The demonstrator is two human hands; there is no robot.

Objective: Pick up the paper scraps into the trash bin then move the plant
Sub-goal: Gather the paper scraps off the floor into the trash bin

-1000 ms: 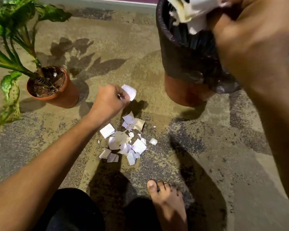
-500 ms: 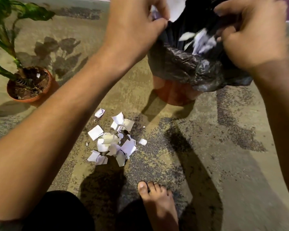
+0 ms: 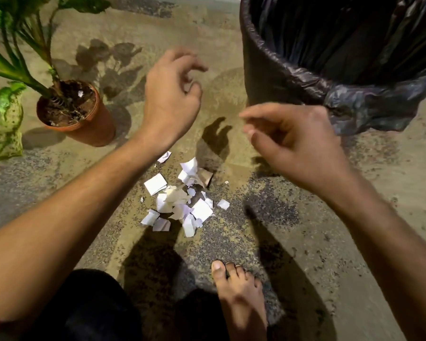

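Both forearms bare to the elbow; no sleeves, watch or rings visible on the left hand (image 3: 169,99) or right hand (image 3: 298,146). Dark garment (image 3: 84,311) covers the knee. Foot (image 3: 239,299) unshod.

You can't see the bottom of the trash bin (image 3: 268,77): its far side and right part are cut off by the frame. The plant (image 3: 22,45) loses its upper leaves at the top and left edges. Your left hand's fingertips (image 3: 197,66) are motion-blurred.

Paper scraps (image 3: 180,200) on floor between plant (image 3: 71,109) left, trash bin (image 3: 305,57) right.
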